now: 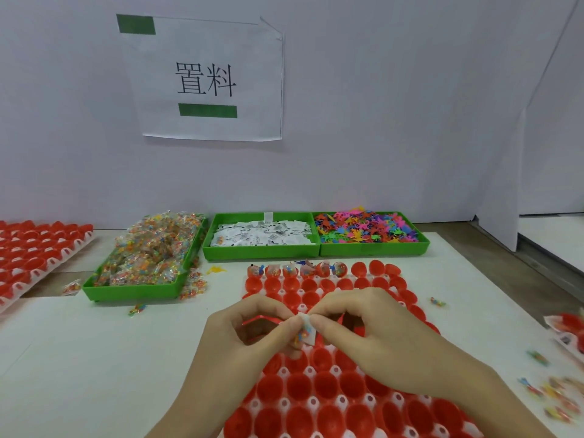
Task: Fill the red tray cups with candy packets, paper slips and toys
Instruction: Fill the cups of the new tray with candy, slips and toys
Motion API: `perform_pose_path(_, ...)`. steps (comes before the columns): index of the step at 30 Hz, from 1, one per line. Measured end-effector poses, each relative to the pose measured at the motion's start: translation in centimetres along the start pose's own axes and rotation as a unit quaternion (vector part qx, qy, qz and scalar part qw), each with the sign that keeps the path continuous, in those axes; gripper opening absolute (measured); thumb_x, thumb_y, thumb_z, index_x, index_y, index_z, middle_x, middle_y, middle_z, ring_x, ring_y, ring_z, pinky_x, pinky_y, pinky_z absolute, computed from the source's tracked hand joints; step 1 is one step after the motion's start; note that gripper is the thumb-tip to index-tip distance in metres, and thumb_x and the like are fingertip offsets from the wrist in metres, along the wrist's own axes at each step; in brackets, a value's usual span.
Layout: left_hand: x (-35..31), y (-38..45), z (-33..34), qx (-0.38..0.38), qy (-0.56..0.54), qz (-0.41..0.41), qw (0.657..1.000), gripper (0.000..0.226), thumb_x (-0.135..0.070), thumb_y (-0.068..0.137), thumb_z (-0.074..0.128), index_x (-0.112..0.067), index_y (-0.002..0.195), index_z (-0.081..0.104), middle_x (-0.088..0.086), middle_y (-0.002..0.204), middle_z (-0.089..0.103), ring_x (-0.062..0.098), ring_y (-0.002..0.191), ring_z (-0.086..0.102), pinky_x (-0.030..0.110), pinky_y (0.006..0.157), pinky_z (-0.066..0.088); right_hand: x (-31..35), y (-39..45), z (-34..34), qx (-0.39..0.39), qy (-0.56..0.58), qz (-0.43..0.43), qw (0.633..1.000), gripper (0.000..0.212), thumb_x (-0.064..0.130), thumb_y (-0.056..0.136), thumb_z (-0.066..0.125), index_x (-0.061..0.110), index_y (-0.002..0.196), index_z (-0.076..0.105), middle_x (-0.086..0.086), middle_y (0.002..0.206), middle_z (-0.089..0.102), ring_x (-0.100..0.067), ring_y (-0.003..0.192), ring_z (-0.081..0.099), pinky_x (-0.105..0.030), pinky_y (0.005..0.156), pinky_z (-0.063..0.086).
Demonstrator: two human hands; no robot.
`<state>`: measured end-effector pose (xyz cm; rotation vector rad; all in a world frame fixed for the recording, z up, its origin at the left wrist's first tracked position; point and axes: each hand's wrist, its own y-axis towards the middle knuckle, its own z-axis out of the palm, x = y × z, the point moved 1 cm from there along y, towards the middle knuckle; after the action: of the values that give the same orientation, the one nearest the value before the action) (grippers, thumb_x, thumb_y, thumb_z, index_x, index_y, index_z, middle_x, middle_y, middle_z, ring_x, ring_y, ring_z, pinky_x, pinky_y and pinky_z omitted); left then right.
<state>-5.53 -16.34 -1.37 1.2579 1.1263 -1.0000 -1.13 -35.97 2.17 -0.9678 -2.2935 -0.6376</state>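
Observation:
A tray of red cups [331, 393] lies in front of me on the white table. Several cups in its far row [294, 269] hold packets, slips and toys; the nearer cups look bare. Above the tray's middle, my left hand [249, 330] and my right hand [363, 330] meet, and both pinch a small bundle [304, 331] of a white paper slip with a candy packet. Three green bins stand at the back: candy packets [148, 257], paper slips [260, 237] and colourful toys [366, 229].
Another tray of red cups [34, 251] sits at the far left. Loose candy packets [196, 284] lie around the candy bin and at the right edge [550, 393]. A yellow toy [216, 269] lies before the slips bin. A white wall with a paper sign [208, 80] stands behind.

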Motion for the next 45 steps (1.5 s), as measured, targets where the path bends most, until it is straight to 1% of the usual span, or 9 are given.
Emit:
perform_pose_path(4,0.1,0.1,0.1,-0.039,-0.042,-0.003,0.998,0.015,-0.017,0.078,0.082,-0.005,0.079,0.074,0.019,0.073,0.074,0.036,0.067,0.075,0.029,0.061,0.061,0.2,0.0,0.0,0.012,0.065,0.023,0.998,0.024,0.038,0.104,0.053,0.034,0.101,0.076,0.003,0.083,0.07,-0.019,0.073,0.064,-0.031,0.067,0.053)
perform_pose_path(9,-0.3,-0.3,0.5,-0.06,-0.008,0.039,0.997,0.012,-0.023,0.074,0.08,-0.015,0.074,0.071,0.015,0.066,0.071,0.024,0.054,0.069,0.021,0.056,0.055,0.5,-0.1,0.7,0.003,0.097,0.031,0.995,0.019,0.038,0.101,0.06,0.034,0.095,0.077,0.01,0.076,0.069,-0.004,0.059,0.053,-0.018,0.058,0.045)
perform_pose_path(15,-0.7,0.3,-0.5,0.039,0.011,-0.014,0.999,0.021,-0.026,0.071,0.084,-0.024,0.092,0.083,0.012,0.083,0.076,0.018,0.069,0.071,0.023,0.068,0.058,0.4,-0.1,0.4,0.01,0.098,0.04,0.994,0.019,0.034,0.101,0.06,0.03,0.093,0.077,0.001,0.076,0.069,-0.001,0.057,0.05,-0.019,0.056,0.042)
perform_pose_path(18,-0.8,0.4,-0.9,0.046,0.065,0.008,0.997,0.017,-0.024,0.072,0.086,-0.025,0.089,0.085,0.009,0.08,0.077,0.015,0.073,0.073,0.021,0.07,0.058,0.3,-0.2,0.7,0.014,0.096,0.05,0.994,0.018,0.035,0.1,0.06,0.029,0.095,0.076,-0.002,0.079,0.07,-0.004,0.061,0.053,-0.029,0.061,0.048)
perform_pose_path(22,-0.8,0.2,-0.5,0.017,0.119,0.109,0.987,0.013,-0.026,0.071,0.083,-0.028,0.084,0.084,0.004,0.085,0.076,0.021,0.081,0.074,0.024,0.074,0.06,0.0,-0.1,0.3,0.024,0.134,0.086,0.987,0.017,0.026,0.1,0.063,0.028,0.108,0.078,0.007,0.084,0.076,-0.002,0.073,0.067,-0.018,0.069,0.053)
perform_pose_path(28,-0.2,0.8,-0.9,0.022,0.022,0.029,0.999,0.013,-0.023,0.072,0.08,-0.018,0.084,0.081,0.011,0.086,0.079,0.024,0.082,0.077,0.023,0.077,0.06,-1.2,0.1,-2.6,-0.037,0.177,0.127,0.975,0.024,0.013,0.103,0.057,0.024,0.109,0.077,0.005,0.097,0.079,-0.01,0.089,0.074,-0.02,0.072,0.055)
perform_pose_path(35,0.4,1.6,-1.7,0.004,0.023,0.022,0.999,0.008,-0.019,0.076,0.077,-0.017,0.082,0.079,0.013,0.081,0.076,0.018,0.073,0.073,0.019,0.069,0.057,-9.0,4.6,-7.0,-0.191,0.036,0.239,0.951,0.022,0.007,0.101,0.056,0.016,0.097,0.075,0.001,0.085,0.078,-0.011,0.076,0.072,-0.023,0.065,0.055)
perform_pose_path(38,0.7,1.9,-2.0,-0.013,0.013,0.019,1.0,0.009,-0.019,0.075,0.076,-0.017,0.083,0.079,0.012,0.082,0.076,0.016,0.074,0.073,0.017,0.069,0.057,-14.0,7.3,-10.2,-0.237,-0.106,0.289,0.922,0.022,0.002,0.099,0.053,0.005,0.103,0.075,-0.012,0.106,0.075,-0.025,0.094,0.071,-0.041,0.089,0.057)
perform_pose_path(45,0.9,2.4,-2.7,-0.018,0.027,0.022,0.999,0.01,-0.019,0.075,0.077,-0.017,0.083,0.08,0.013,0.081,0.076,0.018,0.072,0.073,0.019,0.068,0.058,-20.3,9.4,-13.4,-0.196,-0.248,0.278,0.907,0.015,0.006,0.097,0.066,0.007,0.109,0.075,-0.014,0.11,0.073,-0.023,0.084,0.066,-0.037,0.086,0.055)
